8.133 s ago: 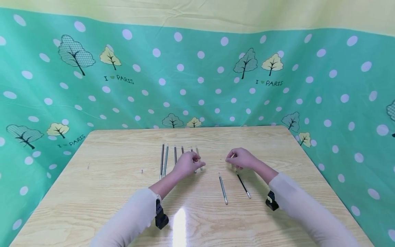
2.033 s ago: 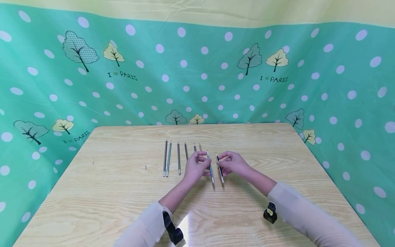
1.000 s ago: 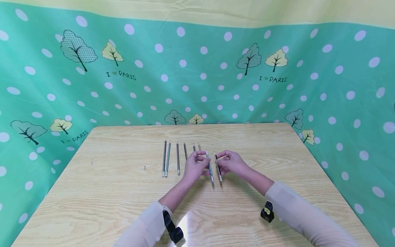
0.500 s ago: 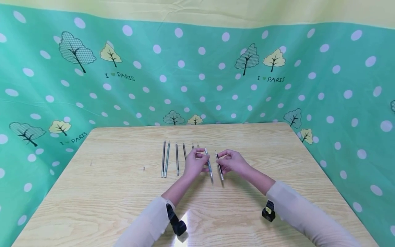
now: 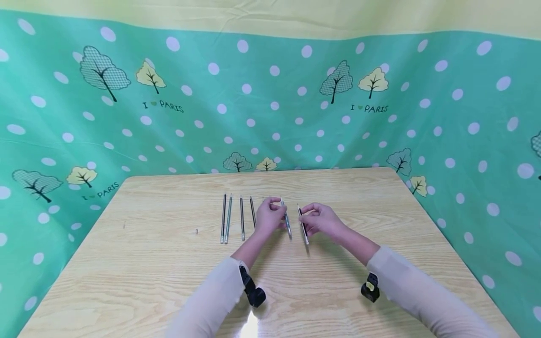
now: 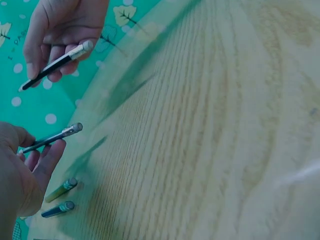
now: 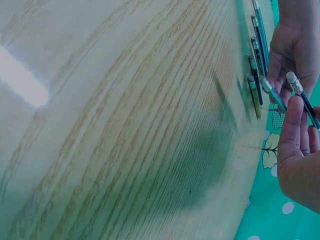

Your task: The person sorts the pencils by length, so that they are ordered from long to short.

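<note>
My left hand (image 5: 270, 217) pinches a teal pencil (image 5: 288, 225), its eraser end pointing back toward me. To its right, my right hand (image 5: 324, 220) grips a black pencil (image 5: 303, 227) with a white eraser end between thumb and fingers. Both pencils are raised off the table, side by side with a gap between them; their shadows fall on the wood in the left wrist view. A row of pencils lies left of the hands, including a dark one (image 5: 223, 218) and a teal one (image 5: 228, 219). My left hand hides part of that row; a yellowish pencil (image 7: 255, 95) shows in the right wrist view.
The wooden table (image 5: 169, 272) ends at a green dotted curtain (image 5: 190, 122) behind and at both sides. A tiny object (image 5: 196, 231) lies left of the row. Black wrist cameras are strapped to both sleeves (image 5: 215, 293).
The teal and black pencils, lying on the table eight seconds ago, are now held up. Lately my left hand has moved forward with the teal pencil; the right hand has shifted slightly forward and right.
</note>
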Action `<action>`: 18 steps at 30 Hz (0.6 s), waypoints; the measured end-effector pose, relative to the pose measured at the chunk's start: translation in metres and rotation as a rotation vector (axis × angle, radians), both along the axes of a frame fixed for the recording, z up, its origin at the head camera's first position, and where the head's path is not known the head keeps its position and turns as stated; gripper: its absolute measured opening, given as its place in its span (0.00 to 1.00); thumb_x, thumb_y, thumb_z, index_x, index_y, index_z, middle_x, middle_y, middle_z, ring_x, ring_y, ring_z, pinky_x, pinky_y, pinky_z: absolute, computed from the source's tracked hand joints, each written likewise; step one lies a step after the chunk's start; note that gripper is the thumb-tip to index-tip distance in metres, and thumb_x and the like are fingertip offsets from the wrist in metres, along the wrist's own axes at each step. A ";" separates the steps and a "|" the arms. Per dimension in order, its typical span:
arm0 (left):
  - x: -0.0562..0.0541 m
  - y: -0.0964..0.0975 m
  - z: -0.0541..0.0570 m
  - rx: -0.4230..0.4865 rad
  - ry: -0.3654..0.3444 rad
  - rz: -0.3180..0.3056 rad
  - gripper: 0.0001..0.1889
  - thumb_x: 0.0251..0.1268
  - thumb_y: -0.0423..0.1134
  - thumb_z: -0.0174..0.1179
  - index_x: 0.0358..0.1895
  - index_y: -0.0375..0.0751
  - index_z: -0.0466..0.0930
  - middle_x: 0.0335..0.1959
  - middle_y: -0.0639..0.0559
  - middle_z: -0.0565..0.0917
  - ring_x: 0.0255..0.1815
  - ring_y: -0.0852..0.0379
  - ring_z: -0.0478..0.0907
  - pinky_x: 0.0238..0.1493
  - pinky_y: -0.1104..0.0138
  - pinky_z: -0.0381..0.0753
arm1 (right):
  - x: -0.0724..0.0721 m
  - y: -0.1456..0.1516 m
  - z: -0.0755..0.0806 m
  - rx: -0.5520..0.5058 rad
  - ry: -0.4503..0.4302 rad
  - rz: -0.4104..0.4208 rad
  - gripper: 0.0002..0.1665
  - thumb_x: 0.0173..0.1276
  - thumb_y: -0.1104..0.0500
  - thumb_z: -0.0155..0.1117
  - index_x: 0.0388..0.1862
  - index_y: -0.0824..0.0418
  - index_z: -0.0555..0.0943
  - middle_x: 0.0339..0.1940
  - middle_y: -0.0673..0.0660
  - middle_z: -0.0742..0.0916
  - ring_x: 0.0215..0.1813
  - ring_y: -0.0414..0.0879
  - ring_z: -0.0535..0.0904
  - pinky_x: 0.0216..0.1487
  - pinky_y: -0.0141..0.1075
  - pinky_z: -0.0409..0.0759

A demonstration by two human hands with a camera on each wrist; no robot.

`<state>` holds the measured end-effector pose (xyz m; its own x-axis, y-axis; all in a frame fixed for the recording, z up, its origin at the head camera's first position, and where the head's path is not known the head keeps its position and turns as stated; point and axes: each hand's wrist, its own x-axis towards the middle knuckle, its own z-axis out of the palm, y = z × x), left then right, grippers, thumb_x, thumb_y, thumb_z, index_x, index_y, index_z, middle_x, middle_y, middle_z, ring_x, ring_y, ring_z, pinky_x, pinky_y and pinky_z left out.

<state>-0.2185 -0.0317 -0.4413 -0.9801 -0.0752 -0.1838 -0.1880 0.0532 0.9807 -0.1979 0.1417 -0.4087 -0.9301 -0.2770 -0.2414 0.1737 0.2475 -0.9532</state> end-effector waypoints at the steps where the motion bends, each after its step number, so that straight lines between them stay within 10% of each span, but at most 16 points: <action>1: -0.002 0.001 -0.001 -0.007 0.001 0.003 0.19 0.58 0.34 0.62 0.53 0.43 0.73 0.38 0.46 0.77 0.30 0.54 0.81 0.30 0.61 0.87 | 0.000 0.001 0.000 -0.002 0.003 0.005 0.21 0.63 0.64 0.61 0.53 0.71 0.70 0.28 0.57 0.83 0.24 0.41 0.78 0.27 0.32 0.84; 18: -0.026 0.010 -0.005 -0.192 0.021 0.070 0.18 0.59 0.35 0.60 0.53 0.41 0.74 0.37 0.47 0.79 0.25 0.57 0.76 0.23 0.68 0.84 | -0.003 -0.001 -0.001 -0.003 0.002 -0.023 0.20 0.63 0.64 0.61 0.51 0.71 0.70 0.27 0.54 0.84 0.24 0.40 0.78 0.26 0.30 0.83</action>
